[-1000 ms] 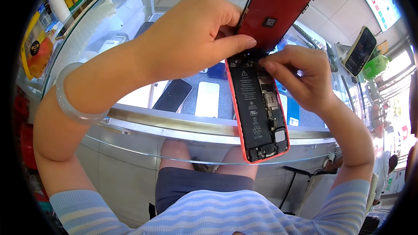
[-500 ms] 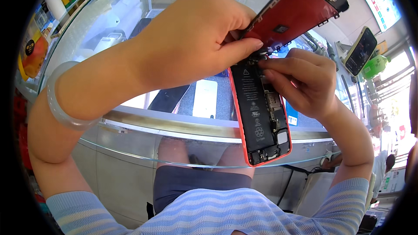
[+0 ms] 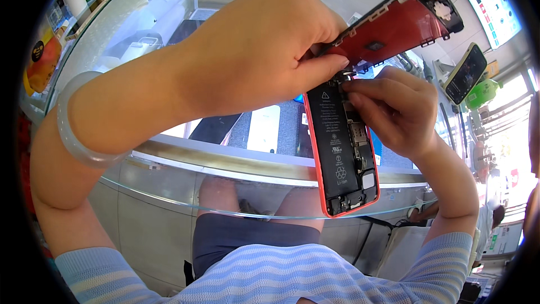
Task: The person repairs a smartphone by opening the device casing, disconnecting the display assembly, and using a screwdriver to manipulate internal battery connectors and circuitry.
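Observation:
An opened phone body (image 3: pixel 374 202) with a red-orange rim lies tilted over the counter's near edge, its black battery (image 3: pixel 332 141) and circuit parts bare. Its screen panel (image 3: pixel 394 31), red on the back with metal tabs, is raised and slanted away to the upper right. My left hand (image 3: pixel 281 45) is closed on the panel's lower end, thumb on the inner face near the joint. Close by, my right hand (image 3: pixel 402 107) is closed with thumb and forefinger at the body's top end, by the small connectors. Whatever lies between those fingertips is hidden.
Beneath is a glass display counter (image 3: pixel 270 166) with a white phone (image 3: pixel 263 129) and a dark phone (image 3: pixel 216 128) inside. A lit phone (image 3: pixel 465 74) stands propped at the right, by a green bottle (image 3: pixel 484 94). An orange-and-yellow package (image 3: pixel 42 65) is at the far left.
The phone body and both hands have shifted slightly right in the picture. The raised screen panel leans further over to the right. Both hands keep their places on the phone.

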`<act>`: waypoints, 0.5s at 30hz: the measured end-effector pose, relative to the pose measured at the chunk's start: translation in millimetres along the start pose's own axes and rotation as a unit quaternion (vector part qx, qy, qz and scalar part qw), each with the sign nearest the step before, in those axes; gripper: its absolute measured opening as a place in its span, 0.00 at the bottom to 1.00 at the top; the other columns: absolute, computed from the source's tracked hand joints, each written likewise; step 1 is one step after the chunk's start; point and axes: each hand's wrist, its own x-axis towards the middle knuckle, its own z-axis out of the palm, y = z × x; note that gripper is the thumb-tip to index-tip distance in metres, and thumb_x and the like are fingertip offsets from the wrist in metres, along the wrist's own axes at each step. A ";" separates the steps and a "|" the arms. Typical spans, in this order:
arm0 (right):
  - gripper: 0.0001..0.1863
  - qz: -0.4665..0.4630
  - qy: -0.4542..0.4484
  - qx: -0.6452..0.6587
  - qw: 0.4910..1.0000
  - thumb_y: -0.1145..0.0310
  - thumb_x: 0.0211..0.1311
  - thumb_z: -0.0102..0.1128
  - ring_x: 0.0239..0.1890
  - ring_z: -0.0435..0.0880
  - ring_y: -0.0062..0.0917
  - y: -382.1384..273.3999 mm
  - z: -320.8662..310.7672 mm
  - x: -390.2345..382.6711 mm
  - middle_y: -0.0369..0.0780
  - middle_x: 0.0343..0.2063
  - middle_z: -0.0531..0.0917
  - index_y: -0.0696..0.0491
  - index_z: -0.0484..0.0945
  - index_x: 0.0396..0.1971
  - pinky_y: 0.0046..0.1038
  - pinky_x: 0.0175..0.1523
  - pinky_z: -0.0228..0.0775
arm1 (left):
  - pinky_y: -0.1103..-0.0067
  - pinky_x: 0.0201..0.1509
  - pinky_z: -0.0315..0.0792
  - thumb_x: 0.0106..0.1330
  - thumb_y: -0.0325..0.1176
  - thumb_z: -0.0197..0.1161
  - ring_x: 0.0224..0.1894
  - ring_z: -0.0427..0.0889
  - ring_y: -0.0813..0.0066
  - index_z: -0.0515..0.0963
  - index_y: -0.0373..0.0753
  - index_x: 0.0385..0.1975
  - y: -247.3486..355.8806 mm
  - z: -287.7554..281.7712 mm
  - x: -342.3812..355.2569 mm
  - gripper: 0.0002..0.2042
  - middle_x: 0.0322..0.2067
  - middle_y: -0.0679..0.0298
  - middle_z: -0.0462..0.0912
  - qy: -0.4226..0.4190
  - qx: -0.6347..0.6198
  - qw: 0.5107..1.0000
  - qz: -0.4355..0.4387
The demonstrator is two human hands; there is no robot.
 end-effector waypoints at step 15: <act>0.09 -0.025 0.006 0.004 1.000 0.77 0.46 0.70 0.16 0.72 0.24 -0.3 1.7 -0.2 0.37 0.16 0.73 0.57 0.84 0.31 0.25 0.19 0.61 | 0.80 0.27 0.75 0.59 0.25 0.64 0.22 0.82 0.65 0.82 0.30 0.28 0.9 2.2 0.7 0.04 0.22 0.54 0.82 0.021 0.020 0.999 0.019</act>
